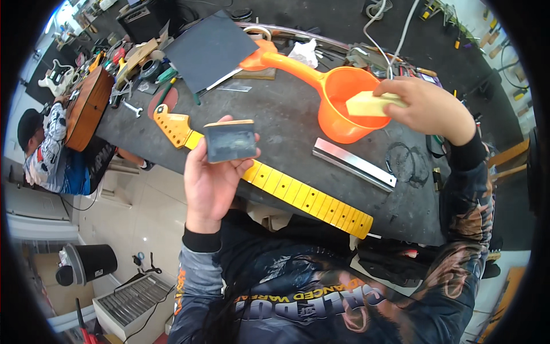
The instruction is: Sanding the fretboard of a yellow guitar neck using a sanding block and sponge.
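Note:
My left hand (215,183) grips a sanding block (231,141) faced with dark sandpaper, its wet-looking face turned up. Pinched in my right hand (427,103) is a pale yellow sponge (366,106), held over the mouth of an orange dipper (342,125). Under the block, a maple guitar neck (312,199) runs along the table's near edge, its headstock (173,127) toward the left; my left hand and the block hide part of it. Between the dipper and the neck lies a silver metal bar (352,163).
A dark flat sheet (209,51) lies at the back, the dipper's handle end near it. Tools and clutter (137,63) crowd the table's far left, with a wrench (133,109). Another person (48,143) works at the left on an acoustic guitar (89,109). A cable (395,49) hangs behind the dipper.

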A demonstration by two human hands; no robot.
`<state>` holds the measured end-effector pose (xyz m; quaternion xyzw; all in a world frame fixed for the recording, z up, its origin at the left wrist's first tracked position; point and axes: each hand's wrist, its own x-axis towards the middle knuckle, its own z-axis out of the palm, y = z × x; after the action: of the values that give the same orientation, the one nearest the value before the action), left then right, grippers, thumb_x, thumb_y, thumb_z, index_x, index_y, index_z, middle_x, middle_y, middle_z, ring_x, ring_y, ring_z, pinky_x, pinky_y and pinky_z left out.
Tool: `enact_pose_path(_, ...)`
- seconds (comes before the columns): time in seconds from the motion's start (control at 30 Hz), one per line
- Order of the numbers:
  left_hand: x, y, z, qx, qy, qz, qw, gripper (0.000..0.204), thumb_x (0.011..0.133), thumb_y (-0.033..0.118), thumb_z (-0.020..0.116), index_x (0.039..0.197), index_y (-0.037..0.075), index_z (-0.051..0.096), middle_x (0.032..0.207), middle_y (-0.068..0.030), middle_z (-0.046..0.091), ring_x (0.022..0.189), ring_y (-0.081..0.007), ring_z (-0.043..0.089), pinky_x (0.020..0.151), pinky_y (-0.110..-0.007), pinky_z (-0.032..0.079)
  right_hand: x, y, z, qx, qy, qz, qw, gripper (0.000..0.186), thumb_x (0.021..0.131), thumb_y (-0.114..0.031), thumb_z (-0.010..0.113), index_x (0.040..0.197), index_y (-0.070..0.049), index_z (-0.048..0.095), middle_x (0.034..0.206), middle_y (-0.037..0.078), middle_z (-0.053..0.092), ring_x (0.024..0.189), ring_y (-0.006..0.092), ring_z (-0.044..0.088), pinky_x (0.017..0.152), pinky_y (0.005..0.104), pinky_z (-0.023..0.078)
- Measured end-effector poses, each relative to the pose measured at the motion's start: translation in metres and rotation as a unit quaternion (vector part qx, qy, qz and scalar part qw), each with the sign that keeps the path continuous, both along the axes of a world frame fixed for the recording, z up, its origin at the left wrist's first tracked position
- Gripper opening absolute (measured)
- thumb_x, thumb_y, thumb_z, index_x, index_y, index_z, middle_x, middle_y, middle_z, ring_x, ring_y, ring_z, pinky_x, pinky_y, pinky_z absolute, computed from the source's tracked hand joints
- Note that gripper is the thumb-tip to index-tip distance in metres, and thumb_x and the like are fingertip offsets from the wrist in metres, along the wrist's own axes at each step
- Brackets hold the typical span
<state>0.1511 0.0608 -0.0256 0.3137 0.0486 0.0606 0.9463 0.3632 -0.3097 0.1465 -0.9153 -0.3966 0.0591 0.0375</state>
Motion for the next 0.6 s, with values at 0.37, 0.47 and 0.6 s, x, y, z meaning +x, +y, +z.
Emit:
enact_pose_path(0.37,0.0,-0.007,-0.006,-0.029,-0.01,-0.035,0.999,0.071,0.128,0.053,0.042,0.183,0.008,0.048,0.158,-0.0332,0.072,0.13,-0.0416,0.08,0.109,-0.048,0.067,-0.008,-0.011,-0.005,-0.002,-0.008,-0.009,1.0,0.044,0.108,-0.023,0.069,0.145,-0.002,0.078,0.133,0.023,0.082,0.123,0.0393,0.079,0.111,0.0462,0.062)
enact_pose_path(0.47,-0.003,-0.006,-0.008,-0.038,-0.006,-0.034,0.999,0.072,0.129,0.055,0.043,0.183,0.006,0.048,0.161,-0.0345,0.07,0.134,-0.0431,0.079,0.111,-0.049,0.068,-0.012,-0.005,0.003,0.039,0.034,-0.046,0.998,0.044,0.109,-0.023,0.069,0.146,-0.002,0.078,0.136,0.022,0.081,0.124,0.0383,0.079,0.112,0.0457,0.061)
enact_pose_path(0.6,-0.004,-0.007,-0.009,-0.02,-0.026,-0.038,0.999,0.074,0.131,0.056,0.044,0.184,0.005,0.045,0.168,-0.037,0.064,0.144,-0.0462,0.075,0.121,-0.053,0.066,-0.01,-0.013,-0.008,0.03,-0.011,-0.005,0.999,0.041,0.107,-0.023,0.071,0.141,-0.003,0.079,0.128,0.025,0.082,0.119,0.0436,0.079,0.109,0.0494,0.062)
